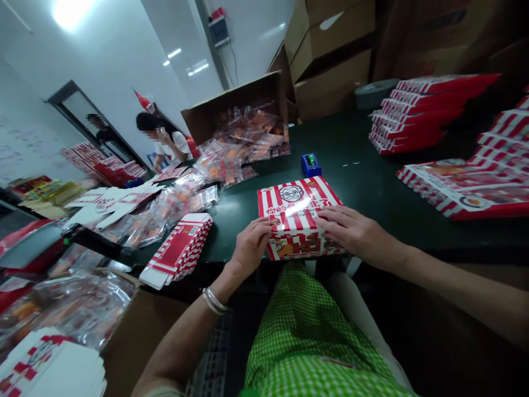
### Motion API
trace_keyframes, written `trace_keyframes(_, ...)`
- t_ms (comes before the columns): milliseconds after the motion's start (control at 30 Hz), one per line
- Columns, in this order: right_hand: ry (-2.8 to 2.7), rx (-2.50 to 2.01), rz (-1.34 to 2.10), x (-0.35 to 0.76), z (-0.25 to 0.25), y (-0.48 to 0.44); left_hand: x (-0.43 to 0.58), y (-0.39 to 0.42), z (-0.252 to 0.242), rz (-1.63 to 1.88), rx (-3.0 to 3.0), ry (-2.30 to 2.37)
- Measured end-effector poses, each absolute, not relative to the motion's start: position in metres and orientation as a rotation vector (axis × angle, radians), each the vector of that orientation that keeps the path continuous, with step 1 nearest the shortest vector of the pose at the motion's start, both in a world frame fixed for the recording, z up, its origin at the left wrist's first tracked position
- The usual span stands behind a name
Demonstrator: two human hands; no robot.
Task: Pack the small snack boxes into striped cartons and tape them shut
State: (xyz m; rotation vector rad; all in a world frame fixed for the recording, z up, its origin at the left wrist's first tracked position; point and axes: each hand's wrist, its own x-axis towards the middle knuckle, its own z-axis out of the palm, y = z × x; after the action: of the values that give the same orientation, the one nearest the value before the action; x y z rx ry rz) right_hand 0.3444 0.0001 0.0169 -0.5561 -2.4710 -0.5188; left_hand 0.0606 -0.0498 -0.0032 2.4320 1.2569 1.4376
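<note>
A closed red-and-white striped box with a printed face on its lid sits at the near edge of the dark green table. My left hand has its fingers curled against the box's near-left corner. My right hand lies flat on the lid's right side with its fingers stretched out. Both hands touch the box.
A blue tape dispenser stands behind the box. Flat striped boxes lie to the left, and stacks of them to the right. An open carton spills clear snack packets. Two people stand far left.
</note>
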Motion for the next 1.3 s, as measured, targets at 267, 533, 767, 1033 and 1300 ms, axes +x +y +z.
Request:
trace_keyframes(267,-2.442,-0.543,-0.483,0.349,0.013,0.002,0.063,-0.071,-0.017,1.512,1.917,1.422)
trace_keyframes(533,-2.427,-0.558,-0.322,0.354,0.001,0.005,0.074,-0.072,-0.025,1.661,2.199,1.57)
trace_keyframes(767,-2.394,-0.561,-0.42,0.348,0.011,0.001,0.08,-0.076,-0.014,1.624,2.204,1.461)
trace_keyframes(1033,-2.435,-0.583,-0.415,0.349,0.012,0.0,0.083,-0.084,-0.008,1.515,2.397,1.497)
trace_keyframes(1300,-2.446,-0.36,-0.262,0.288,0.043,-0.01,0.087,-0.08,-0.017,1.55,2.291,1.498)
